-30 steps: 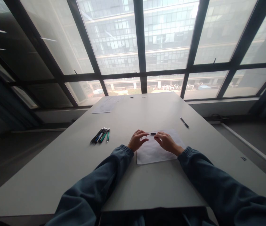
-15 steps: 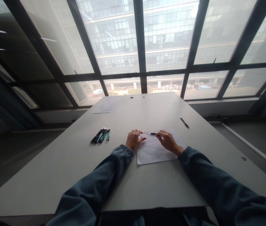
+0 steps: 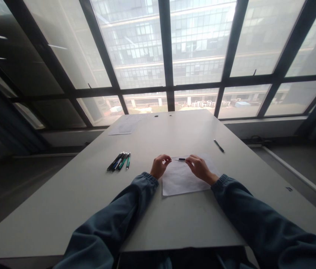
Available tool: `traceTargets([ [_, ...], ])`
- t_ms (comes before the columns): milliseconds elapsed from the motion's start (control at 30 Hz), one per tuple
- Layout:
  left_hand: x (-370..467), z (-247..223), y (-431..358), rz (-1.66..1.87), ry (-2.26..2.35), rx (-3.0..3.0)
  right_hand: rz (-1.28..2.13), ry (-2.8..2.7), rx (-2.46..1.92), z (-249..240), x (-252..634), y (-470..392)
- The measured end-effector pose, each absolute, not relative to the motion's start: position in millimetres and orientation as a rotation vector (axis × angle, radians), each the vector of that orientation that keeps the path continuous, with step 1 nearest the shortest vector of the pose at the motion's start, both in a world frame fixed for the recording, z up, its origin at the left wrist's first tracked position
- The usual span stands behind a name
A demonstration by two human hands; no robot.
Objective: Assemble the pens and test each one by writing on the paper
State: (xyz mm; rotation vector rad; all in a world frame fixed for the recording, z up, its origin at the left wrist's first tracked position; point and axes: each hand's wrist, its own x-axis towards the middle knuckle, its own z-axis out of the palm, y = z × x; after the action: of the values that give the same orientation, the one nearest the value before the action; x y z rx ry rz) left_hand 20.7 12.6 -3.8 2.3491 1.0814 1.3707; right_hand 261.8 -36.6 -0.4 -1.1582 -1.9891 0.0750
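A white sheet of paper (image 3: 185, 181) lies on the table between my forearms. Over its upper right part, my right hand (image 3: 198, 166) pinches a short dark pen part (image 3: 181, 159), from which a thin refill points left. At the sheet's upper left edge is my left hand (image 3: 160, 165), its thumb and index fingertips brought together close to the thin tip. Whatever lies between those left fingertips is too small to make out.
Several pens (image 3: 118, 161) lie in a bunch on the left of the white table (image 3: 71, 209). A single dark pen (image 3: 219, 145) is at the right. Printed papers (image 3: 122, 126) lie at the far left, before the windows.
The thumb and fingers of my left hand were apart and have closed into a pinch. My right hand and the pen part have hardly moved.
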Motion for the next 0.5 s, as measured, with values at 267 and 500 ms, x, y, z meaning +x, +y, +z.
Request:
traceTargets([
  [267,23.3,2.7,5.9,1.396,0.997,2.354,0.075,-1.987,-1.159,0.7,261.9,-37.9],
  [500,24.9,2.4,4.9,1.386,0.993,2.311,0.071,-1.993,-1.127,-0.8,262.0,-36.3],
])
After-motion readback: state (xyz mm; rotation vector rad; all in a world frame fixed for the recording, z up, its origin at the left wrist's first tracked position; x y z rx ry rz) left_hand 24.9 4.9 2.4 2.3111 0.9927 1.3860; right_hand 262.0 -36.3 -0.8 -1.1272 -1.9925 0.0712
